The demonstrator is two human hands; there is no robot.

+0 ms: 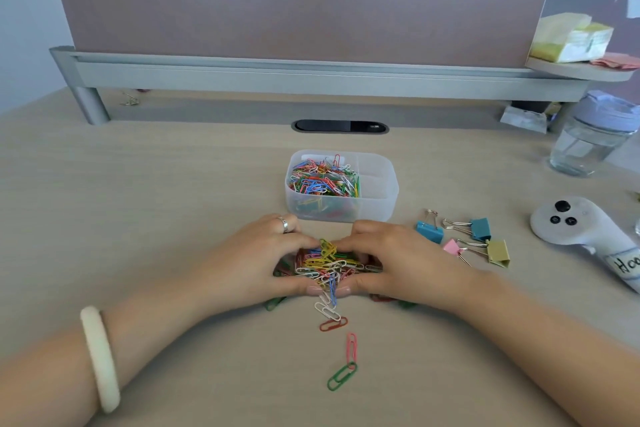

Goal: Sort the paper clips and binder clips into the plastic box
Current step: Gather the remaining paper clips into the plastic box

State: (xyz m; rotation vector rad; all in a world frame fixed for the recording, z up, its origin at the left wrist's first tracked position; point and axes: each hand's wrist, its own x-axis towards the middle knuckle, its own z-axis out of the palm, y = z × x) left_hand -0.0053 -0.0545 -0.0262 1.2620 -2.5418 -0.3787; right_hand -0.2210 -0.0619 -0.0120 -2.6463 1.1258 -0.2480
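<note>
A clear plastic box (381,204) stands mid-desk; its left compartment holds many coloured paper clips (323,178), and its right compartments look empty. In front of it, my left hand (252,263) and my right hand (401,260) cup a pile of coloured paper clips (327,265) from both sides, thumbs and fingertips nearly meeting around it. A few stray paper clips (341,354) trail toward me. Several binder clips (464,241), blue, teal, pink and olive, lie to the right of my right hand.
A white handheld controller (571,224) lies at the right. A glass jar (588,142) with a lilac lid stands at the far right. A grey partition rail (277,74) and a cable slot (341,126) run along the back.
</note>
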